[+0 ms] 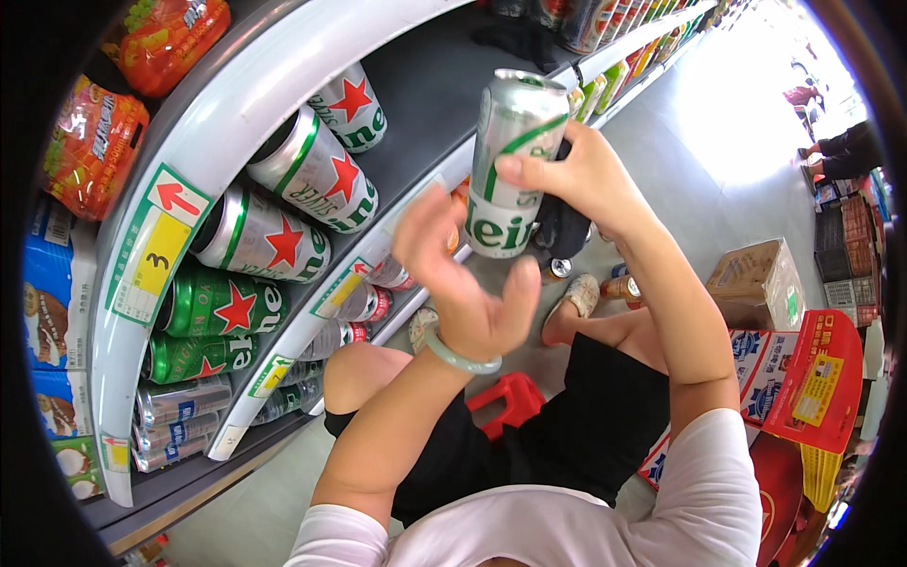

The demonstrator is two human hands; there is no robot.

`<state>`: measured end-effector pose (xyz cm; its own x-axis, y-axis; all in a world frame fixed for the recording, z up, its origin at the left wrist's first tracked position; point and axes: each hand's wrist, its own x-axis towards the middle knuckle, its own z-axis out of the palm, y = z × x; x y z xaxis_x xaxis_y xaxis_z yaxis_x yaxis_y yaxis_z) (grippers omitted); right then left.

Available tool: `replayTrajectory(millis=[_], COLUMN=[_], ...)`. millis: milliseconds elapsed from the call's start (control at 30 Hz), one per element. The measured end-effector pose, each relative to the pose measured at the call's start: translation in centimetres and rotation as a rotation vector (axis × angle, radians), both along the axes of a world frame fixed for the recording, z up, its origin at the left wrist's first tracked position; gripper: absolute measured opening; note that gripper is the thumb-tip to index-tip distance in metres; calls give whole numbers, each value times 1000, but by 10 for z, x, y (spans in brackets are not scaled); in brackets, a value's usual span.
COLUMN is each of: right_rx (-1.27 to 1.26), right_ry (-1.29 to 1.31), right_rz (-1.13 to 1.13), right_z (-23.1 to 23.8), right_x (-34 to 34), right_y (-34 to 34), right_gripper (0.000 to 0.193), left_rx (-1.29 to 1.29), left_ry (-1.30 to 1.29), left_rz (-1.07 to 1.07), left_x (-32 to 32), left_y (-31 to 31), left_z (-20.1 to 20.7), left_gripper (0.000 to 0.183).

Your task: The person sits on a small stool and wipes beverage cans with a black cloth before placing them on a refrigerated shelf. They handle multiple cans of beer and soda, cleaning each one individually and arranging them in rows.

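Observation:
My right hand is closed around a silver beer can with green bands, held up before the shelf and slightly tilted. A black cloth hangs behind the can, by the same hand; whether the fingers grip it is hidden. Just below the can, my left hand is raised with fingers apart, somewhat blurred and holding nothing; a pale bangle circles its wrist. To the left, similar silver cans stand along the shelf, with green cans beside them.
Orange packages fill the upper left shelf. Between my legs is a red plastic stool. On the floor to the right are a cardboard box, a red display carton and several loose cans. Another dark cloth lies on the shelf.

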<state>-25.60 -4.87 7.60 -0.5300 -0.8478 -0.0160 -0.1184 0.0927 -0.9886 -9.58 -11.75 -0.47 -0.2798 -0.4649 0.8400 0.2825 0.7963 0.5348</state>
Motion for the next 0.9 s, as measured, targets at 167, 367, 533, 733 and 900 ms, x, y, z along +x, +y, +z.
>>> replayTrajectory(millis=[167,367,533,733,900], right_rx=[-90,-215,-167,-114,-171], right_ry=[176,261,594,750,793], right_rz=[-57,20,-10,-14,-112], right_z=[13,3,-7,-10,-18], right_x=[0,14,16,17,11], right_y=[-47,-98,-123,-134,-115], right_gripper=[57,64,76,87,90], left_rx=[-251,-236,-235,-219,-224], left_ry=[-33,-79,-64,-39,-23], left_rz=[-222,-183,-190,-149,-150], left_x=[6,1,-1,0,-2], left_y=[15,22,18,17,16], left_z=[4,5,2,2,4], left_gripper=[45,35,36,34,35])
